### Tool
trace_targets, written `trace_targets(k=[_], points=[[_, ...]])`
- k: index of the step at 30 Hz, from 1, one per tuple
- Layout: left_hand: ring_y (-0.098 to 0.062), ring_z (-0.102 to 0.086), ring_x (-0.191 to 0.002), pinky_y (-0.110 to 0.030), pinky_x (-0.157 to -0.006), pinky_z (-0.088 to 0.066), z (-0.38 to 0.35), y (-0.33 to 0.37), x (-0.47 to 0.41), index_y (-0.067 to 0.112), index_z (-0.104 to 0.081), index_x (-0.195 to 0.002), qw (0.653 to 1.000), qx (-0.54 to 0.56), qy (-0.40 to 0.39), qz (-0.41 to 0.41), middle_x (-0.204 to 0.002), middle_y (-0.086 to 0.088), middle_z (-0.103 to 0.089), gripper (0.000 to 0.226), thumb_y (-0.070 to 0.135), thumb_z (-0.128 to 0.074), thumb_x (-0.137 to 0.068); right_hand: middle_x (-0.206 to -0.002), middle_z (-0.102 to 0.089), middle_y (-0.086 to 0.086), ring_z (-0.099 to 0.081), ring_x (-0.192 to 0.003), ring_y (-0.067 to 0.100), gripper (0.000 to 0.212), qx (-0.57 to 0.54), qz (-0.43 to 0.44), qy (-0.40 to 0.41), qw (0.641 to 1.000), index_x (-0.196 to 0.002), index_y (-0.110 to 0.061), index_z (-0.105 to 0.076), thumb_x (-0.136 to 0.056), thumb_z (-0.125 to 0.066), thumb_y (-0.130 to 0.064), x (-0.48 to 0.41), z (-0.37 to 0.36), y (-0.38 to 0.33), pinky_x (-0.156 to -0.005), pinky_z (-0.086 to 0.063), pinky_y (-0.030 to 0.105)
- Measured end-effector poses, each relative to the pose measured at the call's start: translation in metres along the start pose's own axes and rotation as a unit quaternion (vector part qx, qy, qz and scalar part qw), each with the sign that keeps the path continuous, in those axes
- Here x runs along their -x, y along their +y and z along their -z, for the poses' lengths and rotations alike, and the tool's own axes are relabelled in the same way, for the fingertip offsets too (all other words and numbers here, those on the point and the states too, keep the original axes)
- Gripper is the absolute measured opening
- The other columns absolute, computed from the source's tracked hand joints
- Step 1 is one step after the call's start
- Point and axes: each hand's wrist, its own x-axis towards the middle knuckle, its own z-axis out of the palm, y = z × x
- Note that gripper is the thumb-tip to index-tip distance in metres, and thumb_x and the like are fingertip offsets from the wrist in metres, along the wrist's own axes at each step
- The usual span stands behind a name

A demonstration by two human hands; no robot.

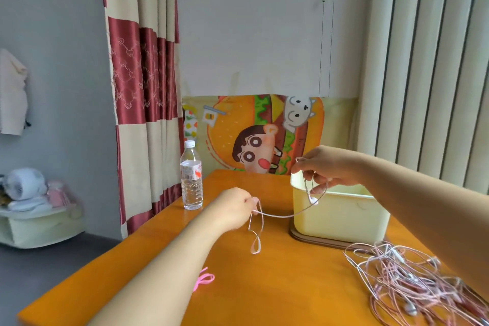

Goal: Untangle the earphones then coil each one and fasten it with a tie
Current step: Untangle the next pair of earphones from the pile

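Over the orange wooden worktop (264, 286), seen from the head camera, both arms are stretched out. The left hand (232, 206) is raised above the surface, its grip closed in a pinch on a thin pink earphone cord (277, 216). A long loop of that cord hangs from the fingers, low to the worktop; whether it touches, I cannot tell. Across it goes, sagging a little, up to the right hand (328, 167), which hovers over the near left corner of a cream plastic bin (341, 214). That grip is closed on the cord too, thumb and fingertips pinching, and a white earbud (313, 200) dangles below in front of the bin wall. The bin sits on a flat brown base (312, 239).

Down on the right, under the right forearm, a tangled pile of pink earphones (412, 280) lies spread on the worktop. Just beside the left forearm lies a bright pink tie (203, 278), partly hidden by the arm. At the far left edge a clear plastic water bottle (191, 177) stands upright, white cap on. Behind it all: a cartoon burger poster (259, 135), a red-and-cream checked curtain (143, 87) and pale vertical blinds (423, 74).
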Motion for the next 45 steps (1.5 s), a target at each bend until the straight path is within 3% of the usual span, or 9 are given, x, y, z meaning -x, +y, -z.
trace_targets(k=[9,15,19,23,27,30,35,40,45], points=[[-0.018,-0.055,-0.095,-0.029,-0.087,-0.047,-0.045,0.018,-0.011,0.018,-0.066,-0.110,0.995,-0.065,-0.063,-0.046,-0.107,-0.003,-0.061,0.026,0.027,-0.046,-0.096,-0.114,-0.062,0.000,-0.064,-0.091,0.017,0.031,0.178,0.079,-0.047,0.980,-0.114,-0.019,-0.064,-0.101,-0.037,-0.024,0.022,0.005,0.018,-0.079,-0.048,0.028],[-0.004,-0.044,-0.121,-0.022,-0.098,-0.036,-0.026,0.058,-0.009,0.034,-0.037,-0.138,0.964,0.231,0.001,-0.131,-0.130,0.016,-0.045,0.056,0.018,-0.061,-0.089,-0.087,-0.062,-0.010,-0.058,-0.080,0.007,0.032,0.162,0.136,-0.082,0.974,-0.101,-0.018,-0.067,-0.101,-0.037,-0.028,0.028,0.010,0.027,-0.072,-0.047,0.014],[-0.005,-0.065,-0.093,-0.027,-0.096,-0.046,-0.026,0.068,-0.007,0.024,-0.060,-0.111,0.937,0.310,-0.038,-0.158,-0.098,0.007,-0.069,0.019,0.017,-0.056,-0.094,-0.061,-0.050,-0.002,-0.043,-0.052,0.011,0.029,0.051,0.140,-0.118,0.982,-0.088,-0.006,-0.063,-0.099,-0.047,-0.029,0.035,0.017,0.033,-0.053,-0.040,0.022],[-0.004,-0.042,-0.049,-0.033,-0.083,-0.051,-0.024,0.063,-0.002,0.014,-0.061,-0.086,0.908,0.403,-0.046,-0.100,-0.052,0.011,-0.041,0.023,0.027,-0.046,-0.098,-0.056,-0.030,-0.004,-0.024,-0.050,0.010,0.025,-0.076,0.136,-0.050,0.987,-0.089,-0.010,-0.066,-0.095,-0.051,-0.028,0.034,0.030,0.046,-0.049,-0.024,0.023],[-0.003,-0.031,-0.043,-0.019,-0.060,-0.048,-0.010,0.058,0.004,0.013,-0.054,-0.080,0.834,0.548,-0.035,-0.055,-0.051,0.010,-0.031,0.025,0.028,-0.043,-0.096,-0.060,-0.039,-0.001,-0.032,-0.052,0.011,0.025,-0.118,0.097,0.058,0.987,-0.090,-0.009,-0.067,-0.097,-0.049,-0.025,0.025,0.027,0.070,-0.051,-0.030,0.022],[-0.003,-0.032,-0.043,-0.020,-0.061,-0.048,-0.001,0.058,0.006,0.013,-0.054,-0.081,0.813,0.579,-0.018,-0.061,-0.051,0.009,-0.033,0.025,0.026,-0.042,-0.098,-0.065,-0.049,0.002,-0.041,-0.056,0.013,0.024,-0.119,0.062,0.114,0.984,-0.084,-0.012,-0.067,-0.097,-0.050,-0.022,0.017,0.014,0.090,-0.056,-0.040,0.023],[-0.004,-0.034,-0.045,-0.023,-0.067,-0.046,0.011,0.061,0.014,0.013,-0.058,-0.082,0.778,0.623,-0.015,-0.077,-0.053,0.008,-0.036,0.026,0.023,-0.040,-0.098,-0.073,-0.059,0.000,-0.050,-0.061,0.012,0.027,-0.058,0.017,0.052,0.997,-0.081,-0.014,-0.067,-0.098,-0.047,-0.021,0.012,-0.016,0.113,-0.058,-0.044,0.018],[-0.005,-0.041,-0.051,-0.025,-0.072,-0.047,0.020,0.061,0.020,0.011,-0.059,-0.091,0.788,0.607,0.052,-0.091,-0.056,0.007,-0.042,0.025,0.020,-0.039,-0.100,-0.078,-0.064,0.000,-0.058,-0.066,0.010,0.024,0.015,0.019,0.013,1.000,-0.091,-0.011,-0.067,-0.098,-0.045,-0.019,0.011,-0.043,0.116,-0.054,-0.046,0.009],[-0.007,-0.042,-0.049,-0.021,-0.058,-0.044,0.016,0.064,0.022,0.011,-0.058,-0.086,0.799,0.599,0.012,-0.051,-0.054,0.006,-0.042,0.026,0.020,-0.039,-0.101,-0.125,-0.061,0.005,-0.059,-0.107,0.016,0.034,0.087,0.085,0.022,0.992,-0.128,-0.014,-0.056,-0.094,-0.054,-0.018,0.013,-0.048,0.110,-0.093,-0.045,0.026]])
